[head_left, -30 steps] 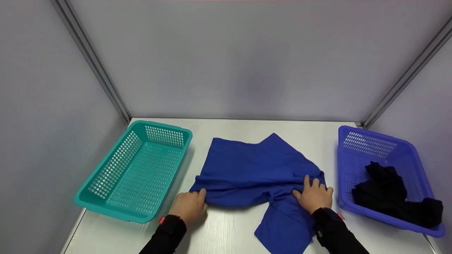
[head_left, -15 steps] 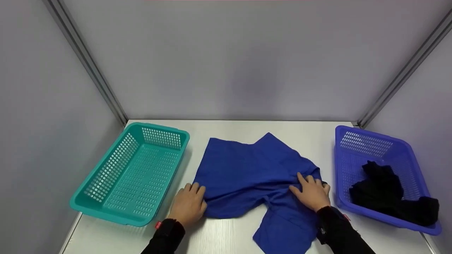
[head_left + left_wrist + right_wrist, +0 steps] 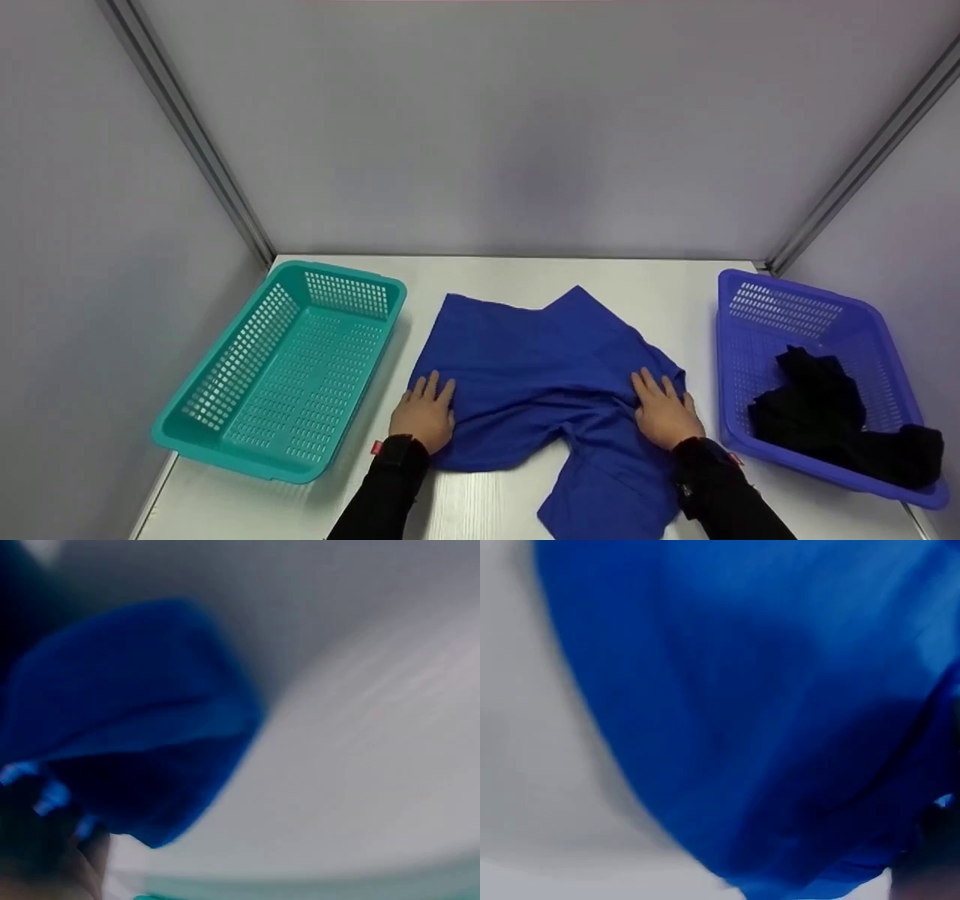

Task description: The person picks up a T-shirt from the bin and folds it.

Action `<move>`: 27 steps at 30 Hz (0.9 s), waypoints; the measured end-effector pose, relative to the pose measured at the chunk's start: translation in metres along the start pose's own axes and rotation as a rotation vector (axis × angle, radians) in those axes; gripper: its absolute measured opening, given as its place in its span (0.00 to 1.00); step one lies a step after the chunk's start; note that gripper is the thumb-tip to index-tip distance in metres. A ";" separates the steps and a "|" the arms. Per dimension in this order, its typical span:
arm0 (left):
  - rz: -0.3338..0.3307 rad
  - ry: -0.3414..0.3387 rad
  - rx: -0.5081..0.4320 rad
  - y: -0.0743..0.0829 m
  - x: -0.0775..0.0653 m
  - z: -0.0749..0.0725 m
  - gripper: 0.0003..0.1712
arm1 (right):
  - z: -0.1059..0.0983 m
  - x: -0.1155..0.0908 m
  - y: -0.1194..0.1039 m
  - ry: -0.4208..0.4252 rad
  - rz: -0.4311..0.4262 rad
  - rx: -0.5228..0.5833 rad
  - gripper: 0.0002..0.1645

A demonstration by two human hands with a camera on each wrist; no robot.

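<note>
A blue cloth garment (image 3: 525, 345) lies spread on the white table, with shallow wrinkles across its middle. One part of it (image 3: 611, 487) extends toward the near edge; its exact kind does not show. My left hand (image 3: 424, 420) rests palm down on its left side, fingers straight. On the right side, my right hand (image 3: 667, 416) lies on the cloth with fingers spread. Blue fabric (image 3: 135, 697) fills much of the left wrist view, its edge raised in a fold. In the right wrist view the fabric (image 3: 727, 690) covers most of the frame.
At the left stands a green plastic basket (image 3: 161, 431) with perforated sides. A purple basket (image 3: 727, 360) at the right holds a black cloth (image 3: 817, 405), part of which hangs over its near rim. Grey-white panels (image 3: 480, 135) wall in the table.
My left hand has let go of the near left edge and moved onto the cloth. That edge now lies nearer me and the ridge across the middle is flatter. My right hand has barely shifted.
</note>
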State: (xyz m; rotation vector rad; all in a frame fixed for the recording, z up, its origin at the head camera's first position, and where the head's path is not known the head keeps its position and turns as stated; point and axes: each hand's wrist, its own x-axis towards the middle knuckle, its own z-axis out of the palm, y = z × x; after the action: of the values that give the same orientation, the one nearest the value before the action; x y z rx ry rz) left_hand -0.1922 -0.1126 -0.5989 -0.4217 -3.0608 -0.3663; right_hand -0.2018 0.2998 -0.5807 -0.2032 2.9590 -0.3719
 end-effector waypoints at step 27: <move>0.067 0.205 0.229 -0.010 0.000 0.000 0.23 | 0.025 -0.004 -0.017 0.678 -0.507 -0.075 0.11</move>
State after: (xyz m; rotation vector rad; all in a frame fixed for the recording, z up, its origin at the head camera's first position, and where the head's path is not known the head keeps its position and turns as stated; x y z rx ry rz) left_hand -0.1946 -0.1218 -0.6008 -0.4426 -2.8367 -0.0511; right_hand -0.1915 0.2785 -0.5993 -1.0378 3.5490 -0.4593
